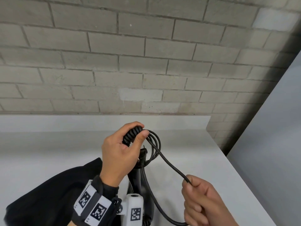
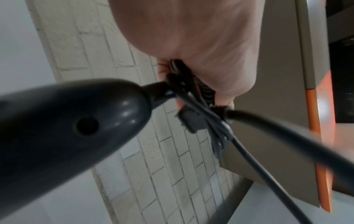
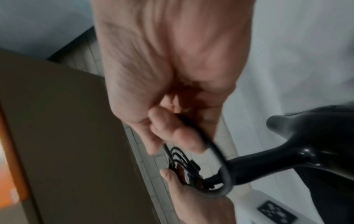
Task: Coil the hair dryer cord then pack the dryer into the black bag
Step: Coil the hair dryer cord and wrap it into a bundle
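My left hand [image 1: 141,136] is raised over the white table [image 1: 203,152] and grips a bundle of black cord loops [image 1: 155,144] together with a ribbed black section [image 1: 132,136]. The plug [image 1: 144,150] pokes out just under the thumb. The black hair dryer [image 1: 140,181] hangs below this hand; its body [image 2: 67,121] fills the left wrist view. One free strand of cord [image 1: 171,165] runs down right to my right hand [image 1: 193,185], which pinches it and holds a slack loop [image 3: 216,151]. The black bag [image 1: 48,193] lies under my left forearm.
A grey brick wall [image 1: 130,62] stands behind the table's far edge. The table's right edge [image 1: 241,181] runs diagonally beside my right hand, with grey floor beyond it. A white wrist-camera mount [image 1: 135,209] sits low in the middle.
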The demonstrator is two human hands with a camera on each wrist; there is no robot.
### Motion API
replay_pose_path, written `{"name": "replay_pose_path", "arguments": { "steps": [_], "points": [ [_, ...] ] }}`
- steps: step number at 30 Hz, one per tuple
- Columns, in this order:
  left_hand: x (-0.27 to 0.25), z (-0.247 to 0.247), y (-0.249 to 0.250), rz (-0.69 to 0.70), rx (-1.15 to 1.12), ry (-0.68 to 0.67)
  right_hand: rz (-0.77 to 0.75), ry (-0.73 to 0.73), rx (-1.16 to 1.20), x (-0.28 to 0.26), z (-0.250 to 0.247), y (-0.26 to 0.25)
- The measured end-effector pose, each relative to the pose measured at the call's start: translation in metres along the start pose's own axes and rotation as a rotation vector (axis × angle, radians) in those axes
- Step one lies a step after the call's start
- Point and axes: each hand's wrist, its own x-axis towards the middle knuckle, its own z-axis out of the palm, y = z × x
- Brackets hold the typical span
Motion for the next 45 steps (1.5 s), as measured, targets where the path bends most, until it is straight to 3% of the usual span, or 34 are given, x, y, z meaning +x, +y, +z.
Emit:
{"name": "replay_pose_path", "arguments": {
  "steps": [3,10,15,17,21,24,27,30,35,40,45],
  "points": [
    [-0.002,0.005,0.004,0.002,-0.025,-0.032,0.006,0.139,0.022,-0.005,-0.001,-0.01],
    [-0.004,0.011,0.012,-0.104,-0.178,0.006,-0.24,0.515,-0.259,0.011,-0.008,0.004],
    [-0.007,0.011,0.015,-0.192,-0.285,-0.009,-0.374,0.647,-0.445,0.02,-0.005,0.001],
    [-0.005,0.008,0.014,-0.188,-0.27,-0.027,-0.458,0.641,-0.599,0.017,-0.004,-0.013],
    [-0.003,0.002,0.011,-0.164,-0.217,-0.065,-0.522,0.429,-0.996,0.002,0.006,-0.045],
    [-0.004,0.001,0.013,-0.121,-0.175,-0.133,-0.669,0.345,-1.226,0.001,0.016,-0.065],
    [-0.007,0.003,0.019,-0.074,-0.178,-0.214,-0.819,0.399,-1.217,0.01,0.025,-0.082],
    [-0.01,0.006,0.024,-0.003,-0.194,-0.284,-0.862,0.424,-1.137,0.022,0.033,-0.094],
    [-0.014,0.005,0.026,0.048,-0.21,-0.374,-0.845,0.44,-1.064,0.043,0.051,-0.097],
    [-0.016,0.006,0.028,0.135,-0.204,-0.349,-0.797,0.443,-0.991,0.058,0.061,-0.09],
    [-0.019,0.006,0.029,0.208,-0.204,-0.29,-0.685,0.542,-0.865,0.071,0.044,-0.078]
  ]
}}
